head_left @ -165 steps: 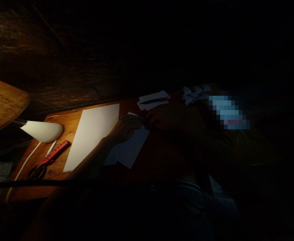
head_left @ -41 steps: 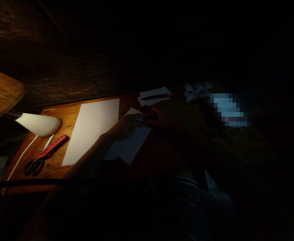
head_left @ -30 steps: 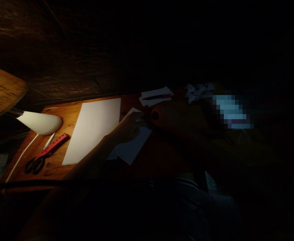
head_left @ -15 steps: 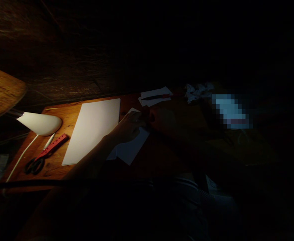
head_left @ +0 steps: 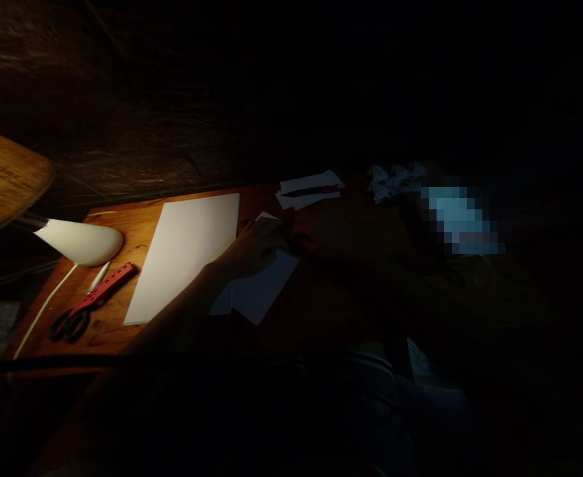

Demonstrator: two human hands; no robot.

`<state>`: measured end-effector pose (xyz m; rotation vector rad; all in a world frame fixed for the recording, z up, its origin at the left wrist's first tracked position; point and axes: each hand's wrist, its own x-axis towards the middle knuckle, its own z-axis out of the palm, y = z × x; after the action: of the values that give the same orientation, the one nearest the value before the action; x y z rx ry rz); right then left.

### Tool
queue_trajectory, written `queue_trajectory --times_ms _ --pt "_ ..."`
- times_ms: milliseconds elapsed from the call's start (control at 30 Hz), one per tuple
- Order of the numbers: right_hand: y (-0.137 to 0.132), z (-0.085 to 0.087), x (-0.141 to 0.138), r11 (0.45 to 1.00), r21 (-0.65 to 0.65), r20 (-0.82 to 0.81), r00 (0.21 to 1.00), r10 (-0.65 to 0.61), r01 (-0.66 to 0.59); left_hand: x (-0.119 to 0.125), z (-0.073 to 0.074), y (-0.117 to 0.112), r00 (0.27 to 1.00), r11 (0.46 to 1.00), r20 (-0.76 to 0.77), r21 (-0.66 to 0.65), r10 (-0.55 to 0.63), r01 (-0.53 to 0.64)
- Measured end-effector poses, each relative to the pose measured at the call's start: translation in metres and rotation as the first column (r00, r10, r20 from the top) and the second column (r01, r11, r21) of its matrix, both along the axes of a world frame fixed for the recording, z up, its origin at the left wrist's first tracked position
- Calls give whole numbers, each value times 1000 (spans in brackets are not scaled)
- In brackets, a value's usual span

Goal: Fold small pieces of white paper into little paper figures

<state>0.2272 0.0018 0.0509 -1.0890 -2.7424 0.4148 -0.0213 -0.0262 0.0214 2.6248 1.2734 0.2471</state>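
A loose white sheet of paper (head_left: 265, 289) lies at an angle on the wooden table, under my left hand (head_left: 256, 246). The fingers of that hand are bent over the sheet and hold it, with a paper corner showing beyond the knuckles. My right hand (head_left: 318, 235) is closed, close beside the left fingertips at the paper's right side. Deep shadow hides what its fingers hold, if anything. Left of my hands is a larger stack of white paper (head_left: 185, 255), partly covered by my left forearm.
Scissors with black handles and a red slotted cover (head_left: 103, 289) lie left, near a white pen (head_left: 99, 277) and a lamp (head_left: 80, 243). Behind my hands are paper pieces (head_left: 314, 180) under a dark, pointed blade-like tool (head_left: 304, 192). Crumpled paper (head_left: 395, 182) sits farther right.
My right hand has turned slightly and its thumb side looks lower and darker. My left hand has flattened a little over the sheet. The other things stay in place.
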Motion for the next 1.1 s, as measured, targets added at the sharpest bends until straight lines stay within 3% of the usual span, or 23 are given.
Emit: queue_trajectory --times_ms 100,367,500,800,1100 --pt "2 -3 3 999 -41 -45 999 -11 9 -3 -1 2 1000 1000 1 -16 1 -1" --pt "9 -25 3 952 -178 -229 930 -288 251 -2 -6 1 998 1000 69 29 -13 11" --pt "11 -32 1 910 -200 -210 891 -402 364 -1 -5 1 996 998 83 43 -45 42" --pt "-9 -9 -10 888 -125 -73 889 -452 442 -5 -6 3 997 998 69 41 -43 40" --pt "-17 2 -13 906 -53 16 908 -420 420 -6 -2 2 998 996 35 67 -56 53"
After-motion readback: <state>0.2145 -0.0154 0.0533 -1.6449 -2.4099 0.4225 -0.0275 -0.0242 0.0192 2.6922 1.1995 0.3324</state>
